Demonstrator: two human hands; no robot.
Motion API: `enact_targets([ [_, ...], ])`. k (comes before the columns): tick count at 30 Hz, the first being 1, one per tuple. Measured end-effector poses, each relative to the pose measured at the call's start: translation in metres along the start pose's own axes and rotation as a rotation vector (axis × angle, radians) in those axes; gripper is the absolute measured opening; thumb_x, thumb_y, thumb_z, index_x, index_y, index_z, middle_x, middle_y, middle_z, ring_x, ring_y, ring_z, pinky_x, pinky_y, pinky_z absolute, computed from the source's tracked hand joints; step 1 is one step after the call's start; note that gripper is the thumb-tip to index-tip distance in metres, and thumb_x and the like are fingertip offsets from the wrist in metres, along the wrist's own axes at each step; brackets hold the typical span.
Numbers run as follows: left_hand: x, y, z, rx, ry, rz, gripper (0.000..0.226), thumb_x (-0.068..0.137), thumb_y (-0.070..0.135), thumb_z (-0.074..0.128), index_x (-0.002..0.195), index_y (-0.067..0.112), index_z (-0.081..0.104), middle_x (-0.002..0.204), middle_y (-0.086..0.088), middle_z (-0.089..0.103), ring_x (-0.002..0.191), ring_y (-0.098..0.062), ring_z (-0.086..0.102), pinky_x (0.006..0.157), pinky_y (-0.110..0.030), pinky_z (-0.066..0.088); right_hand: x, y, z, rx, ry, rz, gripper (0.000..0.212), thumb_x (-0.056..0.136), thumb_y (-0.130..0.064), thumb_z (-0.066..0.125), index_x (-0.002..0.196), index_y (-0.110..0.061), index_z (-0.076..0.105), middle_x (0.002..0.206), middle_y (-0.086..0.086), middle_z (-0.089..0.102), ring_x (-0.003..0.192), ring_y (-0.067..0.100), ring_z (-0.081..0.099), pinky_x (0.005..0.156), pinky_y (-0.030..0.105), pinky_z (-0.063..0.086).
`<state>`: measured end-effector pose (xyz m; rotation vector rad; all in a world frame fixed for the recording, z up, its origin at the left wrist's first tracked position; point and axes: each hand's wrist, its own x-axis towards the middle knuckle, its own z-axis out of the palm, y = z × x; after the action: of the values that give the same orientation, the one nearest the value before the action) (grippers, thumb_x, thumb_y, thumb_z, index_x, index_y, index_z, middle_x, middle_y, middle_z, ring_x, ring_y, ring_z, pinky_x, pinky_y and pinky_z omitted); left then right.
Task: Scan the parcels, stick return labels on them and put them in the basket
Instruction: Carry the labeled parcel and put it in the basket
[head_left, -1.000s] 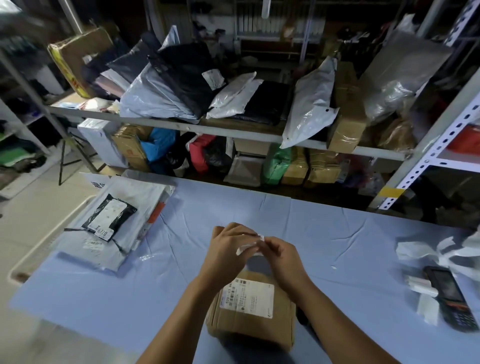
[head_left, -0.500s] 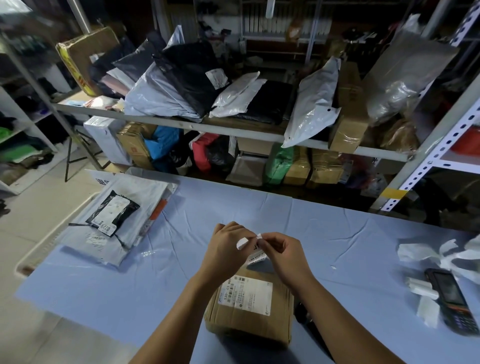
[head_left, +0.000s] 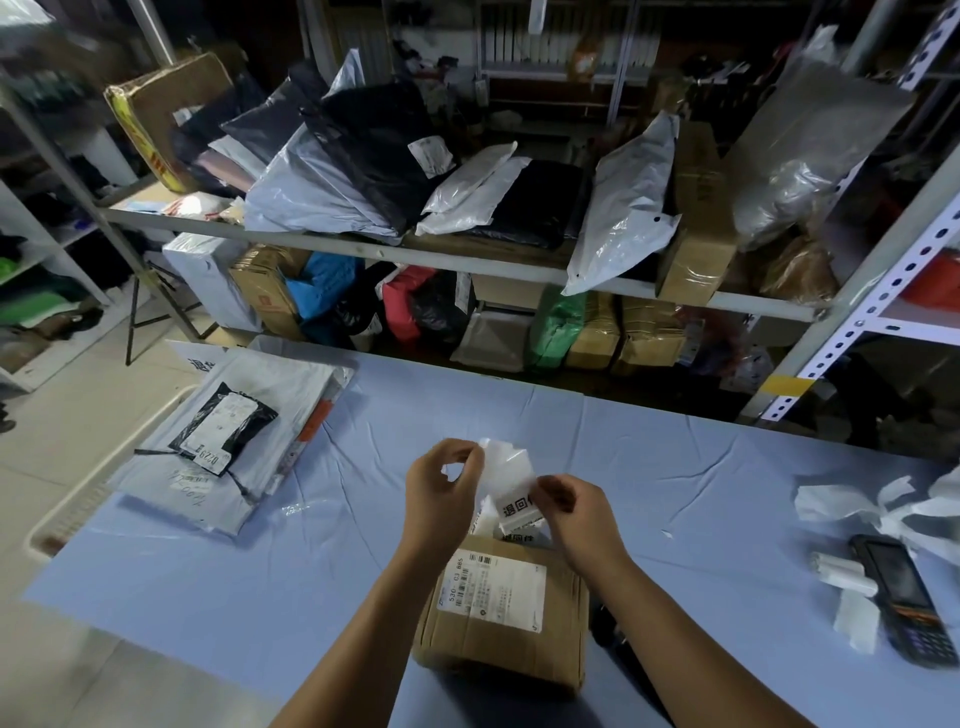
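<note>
A brown cardboard parcel (head_left: 506, 639) with a white shipping label lies on the blue table near its front edge. Above it my left hand (head_left: 441, 493) pinches a white backing paper (head_left: 506, 465). My right hand (head_left: 576, 514) pinches a white return label (head_left: 519, 506) with black characters, partly peeled from that backing. A black handheld scanner (head_left: 904, 597) lies at the right of the table. A white basket (head_left: 78, 499) stands off the table's left edge, mostly hidden by parcels.
A pile of grey mailer bags with a small black parcel (head_left: 223, 426) on top lies at the table's left. Torn white backing papers (head_left: 852, 519) lie beside the scanner. Metal shelves (head_left: 467, 257) full of parcels stand behind the table.
My hands have drawn apart and lifted a little. The return label now shows, peeled away from its backing paper.
</note>
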<state>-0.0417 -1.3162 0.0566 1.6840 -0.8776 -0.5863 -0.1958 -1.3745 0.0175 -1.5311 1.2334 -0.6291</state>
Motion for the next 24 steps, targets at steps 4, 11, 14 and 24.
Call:
enact_targets([
  [4, -0.003, 0.006, -0.002, 0.073, 0.152, 0.120, 0.011, 0.095, 0.018, 0.062, 0.088, 0.025, 0.066, 0.090, 0.019, 0.067, 0.088, -0.002, 0.063, 0.078, -0.021, 0.047, 0.003, 0.011, -0.005, -0.032, 0.216, 0.169, 0.014, 0.094, -0.020, 0.065, 0.105, -0.014, 0.069, 0.102, 0.001, 0.070, 0.098, 0.022, 0.068, 0.078, 0.035, 0.060],
  [11, -0.017, -0.007, 0.009, 0.645, 0.086, 0.793, 0.019, 0.092, 0.022, 0.056, 0.088, 0.012, 0.071, 0.099, -0.002, 0.068, 0.095, -0.017, 0.060, 0.080, -0.029, 0.040, -0.010, -0.034, -0.006, 0.477, 0.086, 0.340, 0.032, 0.089, -0.047, 0.068, 0.110, -0.023, 0.064, 0.096, 0.005, 0.076, 0.080, 0.018, 0.075, 0.065, 0.027, 0.059],
  [14, -0.027, -0.017, 0.012, 0.702, -0.003, 0.963, 0.011, 0.088, 0.018, 0.066, 0.096, 0.011, 0.069, 0.106, -0.007, 0.068, 0.101, -0.022, 0.062, 0.083, -0.031, 0.046, -0.015, -0.043, -0.005, 0.469, 0.105, 0.295, 0.032, 0.088, -0.029, 0.075, 0.117, -0.027, 0.060, 0.105, 0.006, 0.072, 0.090, 0.020, 0.073, 0.071, 0.026, 0.060],
  [24, -0.053, -0.039, 0.006, -0.321, -0.283, -0.319, 0.032, 0.085, 0.023, 0.076, 0.114, 0.024, 0.062, 0.089, -0.004, 0.076, 0.078, -0.019, 0.073, 0.061, -0.022, 0.053, -0.048, -0.004, -0.016, 0.233, 0.027, 0.209, 0.029, 0.089, -0.016, 0.072, 0.111, -0.028, 0.058, 0.084, -0.010, 0.076, 0.078, 0.004, 0.073, 0.057, 0.017, 0.055],
])
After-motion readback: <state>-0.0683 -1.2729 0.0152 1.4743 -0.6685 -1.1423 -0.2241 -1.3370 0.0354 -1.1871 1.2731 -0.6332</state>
